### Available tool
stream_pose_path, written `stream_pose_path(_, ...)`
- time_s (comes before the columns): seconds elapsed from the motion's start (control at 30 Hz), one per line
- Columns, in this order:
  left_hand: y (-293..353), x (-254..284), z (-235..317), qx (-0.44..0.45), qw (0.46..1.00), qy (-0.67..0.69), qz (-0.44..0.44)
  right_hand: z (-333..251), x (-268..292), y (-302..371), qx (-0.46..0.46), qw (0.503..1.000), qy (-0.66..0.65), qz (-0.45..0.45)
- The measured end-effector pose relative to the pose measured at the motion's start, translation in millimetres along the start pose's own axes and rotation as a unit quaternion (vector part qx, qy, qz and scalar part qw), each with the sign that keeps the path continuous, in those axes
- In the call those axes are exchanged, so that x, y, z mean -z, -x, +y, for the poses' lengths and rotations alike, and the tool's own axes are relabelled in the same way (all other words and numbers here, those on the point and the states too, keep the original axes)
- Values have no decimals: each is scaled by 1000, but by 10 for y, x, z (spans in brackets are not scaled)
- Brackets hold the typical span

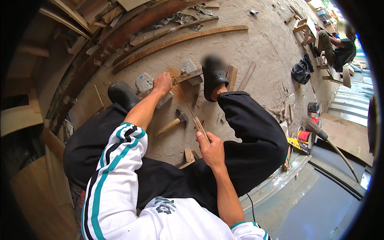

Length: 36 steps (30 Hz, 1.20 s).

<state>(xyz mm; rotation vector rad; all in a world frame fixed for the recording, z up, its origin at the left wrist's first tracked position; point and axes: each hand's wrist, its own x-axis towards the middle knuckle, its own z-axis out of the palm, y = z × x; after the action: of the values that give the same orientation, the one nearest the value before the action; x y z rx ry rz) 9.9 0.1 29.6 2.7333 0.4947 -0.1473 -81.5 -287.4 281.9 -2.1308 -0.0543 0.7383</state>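
We see the right hand (211, 150) closed around the wooden handle (202, 131) of a saw (189, 108), the fingers covering the near part of it, so we cannot make out how that end is shaped. The blade runs away from the hand as a thin dark line, too narrow for us to pick out its teeth. Its far end meets a wooden strip (188, 77) just right of the left hand (163, 83), but how deep it sits in the wood we cannot tell. The left hand is clamped down over the strip, which lies across grey blocks (144, 82) on the floor between the feet; its fingertips are hidden from us, and hand and forearm hide part of the strip. Pale orange sawdust (173, 72) lies beside the strip. At the strip's right end stands the right black clog (212, 80), its toe lost in a blur; we cannot tell whether it presses on the wood. The left clog (121, 96) is partly covered by the trouser leg. Nearer us, a hammer (168, 127) lies wholly in sight on the floor. Far off at upper right, a seated person (343, 50) is small and partly blurred, and the dark rim cuts off the boards at left.
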Motion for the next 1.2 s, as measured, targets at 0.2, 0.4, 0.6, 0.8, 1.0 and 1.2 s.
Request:
stream_pose_path(0.2, -24, -123, -87, 116, 990, 68, 32, 30, -30, -38, 9, 1000, 11, 2)
stream_pose_path(0.4, 70, 70, -83, 172, 980, 103, -5, -36, 23, -20, -20, 1000, -7, 12)
stream_pose_path(0.6, 574, -186, -173, 90, 995, -22, -25, 10, -41, -37, -1, 1000, 13, 14)
stream_pose_path(0.8, 792, -104, 66, 129, 988, -54, -72, -78, -114, -102, -13, 1000, 7, 14)
stream_pose_path(1.0, 576, -63, 4, 110, 978, -112, -138, -63, -410, -492, -11, 1000, 29, 6)
stream_pose_path(1.2, 464, 162, -47, 5, 973, -157, -170, -109, -225, -126, -10, 997, 76, 3)
